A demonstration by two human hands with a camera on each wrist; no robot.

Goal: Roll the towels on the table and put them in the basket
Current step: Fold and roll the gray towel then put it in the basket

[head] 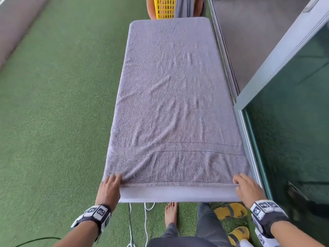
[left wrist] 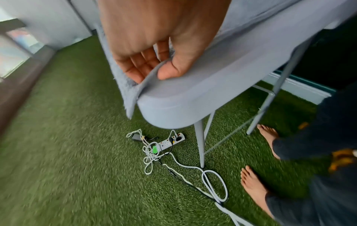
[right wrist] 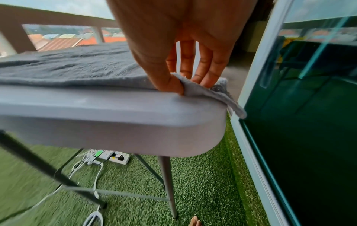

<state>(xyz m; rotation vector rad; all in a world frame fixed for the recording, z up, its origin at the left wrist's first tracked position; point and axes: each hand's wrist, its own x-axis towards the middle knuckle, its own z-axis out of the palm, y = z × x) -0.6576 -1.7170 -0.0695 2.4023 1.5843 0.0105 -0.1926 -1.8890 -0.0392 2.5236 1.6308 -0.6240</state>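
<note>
A grey towel point(head: 174, 97) lies spread flat over the whole grey folding table point(head: 178, 194). My left hand point(head: 110, 186) pinches the towel's near left corner point(left wrist: 135, 94) between thumb and fingers at the table edge. At the opposite side my right hand point(head: 246, 187) pinches the near right corner point(right wrist: 210, 90), lifting it slightly off the table point(right wrist: 115, 110). A yellow basket point(head: 164, 7) stands beyond the table's far end, with another grey towel point(head: 185, 6) hanging beside it.
Green artificial turf point(head: 53, 122) surrounds the table. A glass sliding door point(head: 288, 122) runs close along the right side. A power strip with tangled cables point(left wrist: 166, 143) lies under the near end. My bare feet and yellow sandals point(head: 231, 211) are by the table legs.
</note>
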